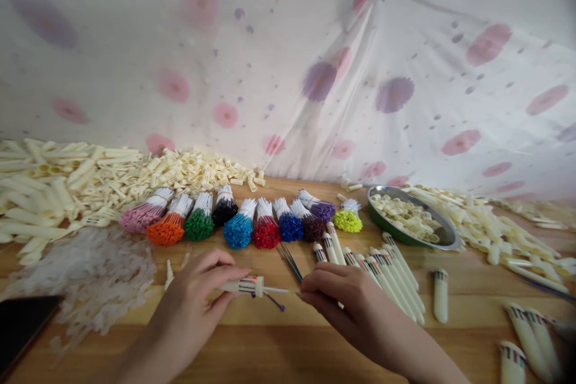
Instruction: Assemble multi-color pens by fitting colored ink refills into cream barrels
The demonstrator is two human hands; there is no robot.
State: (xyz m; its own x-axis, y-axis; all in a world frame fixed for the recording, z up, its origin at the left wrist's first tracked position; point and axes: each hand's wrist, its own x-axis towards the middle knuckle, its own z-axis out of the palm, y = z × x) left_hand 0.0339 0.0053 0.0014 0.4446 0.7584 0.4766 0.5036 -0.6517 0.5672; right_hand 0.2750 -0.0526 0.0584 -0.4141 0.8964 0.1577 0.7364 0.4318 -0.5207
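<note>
My left hand (pixel 200 291) is closed around a white multicolour pen body (pixel 247 285), its open end facing right. A purple-tipped refill (pixel 274 302) juts from that end and slants downward. A thin white refill (pixel 278 290) runs straight from the pen body to my right hand (pixel 344 294), whose thumb and fingers pinch its far end. Beyond my hands, bundles of refills in several colours, such as the red bundle (pixel 266 229) and the orange bundle (pixel 167 230), lie in a row. Beside my right hand are several assembled multicolour pens (pixel 389 285) and a few loose thin dark refills (pixel 291 262).
Cream pen tubes and small parts (pixel 112 174) are heaped at the back left. Clear plastic pieces (pixel 96 270) lie near a dark flat object (pixel 24 327). A metal bowl (pixel 451 239) of small parts stands right of centre, with more tubes (pixel 490 228) beyond it.
</note>
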